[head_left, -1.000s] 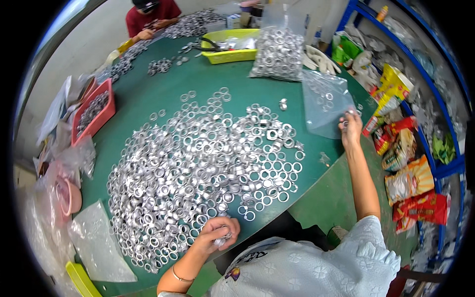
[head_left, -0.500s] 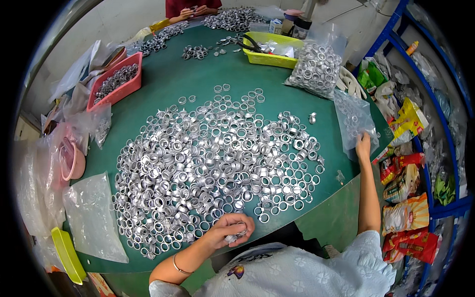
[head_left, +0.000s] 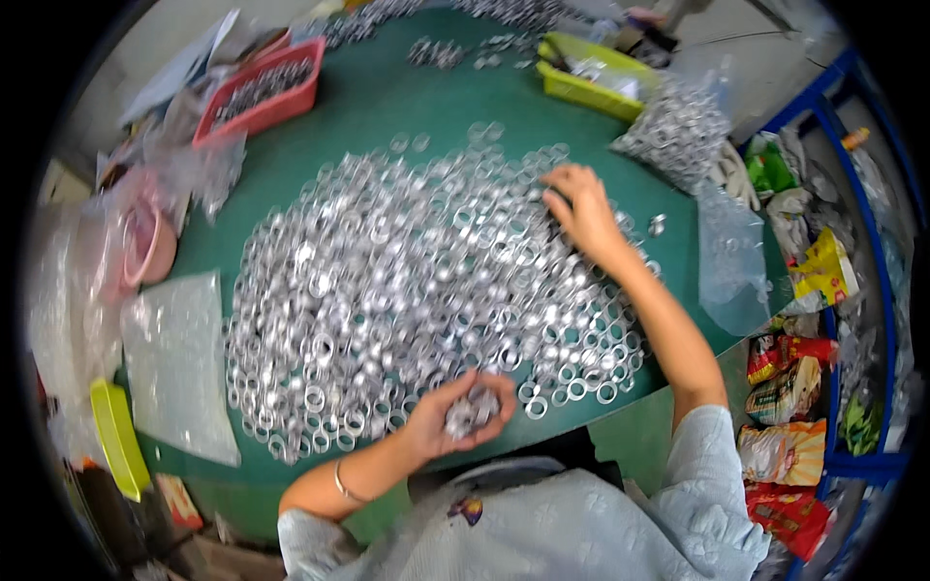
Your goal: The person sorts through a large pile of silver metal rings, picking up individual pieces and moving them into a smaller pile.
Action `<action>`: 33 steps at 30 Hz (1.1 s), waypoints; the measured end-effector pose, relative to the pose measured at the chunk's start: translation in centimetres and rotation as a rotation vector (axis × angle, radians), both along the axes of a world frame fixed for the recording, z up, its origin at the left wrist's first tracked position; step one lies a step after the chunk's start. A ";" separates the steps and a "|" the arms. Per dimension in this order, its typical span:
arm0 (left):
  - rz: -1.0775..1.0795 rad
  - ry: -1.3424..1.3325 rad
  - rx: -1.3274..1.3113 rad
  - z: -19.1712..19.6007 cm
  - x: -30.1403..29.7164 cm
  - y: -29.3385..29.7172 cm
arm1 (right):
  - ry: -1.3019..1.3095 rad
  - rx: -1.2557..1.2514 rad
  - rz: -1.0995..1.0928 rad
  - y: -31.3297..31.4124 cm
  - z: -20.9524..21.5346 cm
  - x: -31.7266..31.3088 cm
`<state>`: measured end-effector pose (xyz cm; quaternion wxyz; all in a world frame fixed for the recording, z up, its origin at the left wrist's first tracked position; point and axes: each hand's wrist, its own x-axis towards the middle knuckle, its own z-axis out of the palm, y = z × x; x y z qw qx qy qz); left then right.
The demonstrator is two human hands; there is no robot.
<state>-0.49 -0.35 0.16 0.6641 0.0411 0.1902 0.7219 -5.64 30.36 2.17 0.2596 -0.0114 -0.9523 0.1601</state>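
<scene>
Nearest, my left hand (head_left: 455,421) cups a clutch of small metal rings (head_left: 472,411), fingers curled half shut; they look light, hard, slippery, best scooped. My right hand (head_left: 584,215) lies open on the heap (head_left: 407,290) across the green desk (head_left: 387,97). Beyond: clear bags (head_left: 733,257), red tray (head_left: 260,89), yellow-green tray (head_left: 591,82).

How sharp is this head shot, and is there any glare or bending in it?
Head view: soft motion blur throughout, the ring pile smeared; glints off the metal and the clear bags; fisheye bends the blue shelf frame and green table edges, dark corners ring the picture; both hands, left and right, slightly blurred.
</scene>
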 end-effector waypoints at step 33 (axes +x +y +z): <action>0.086 0.096 0.056 0.3 -0.6 0.2 | -0.272 -0.050 -0.124 2.4 -1.0 8.3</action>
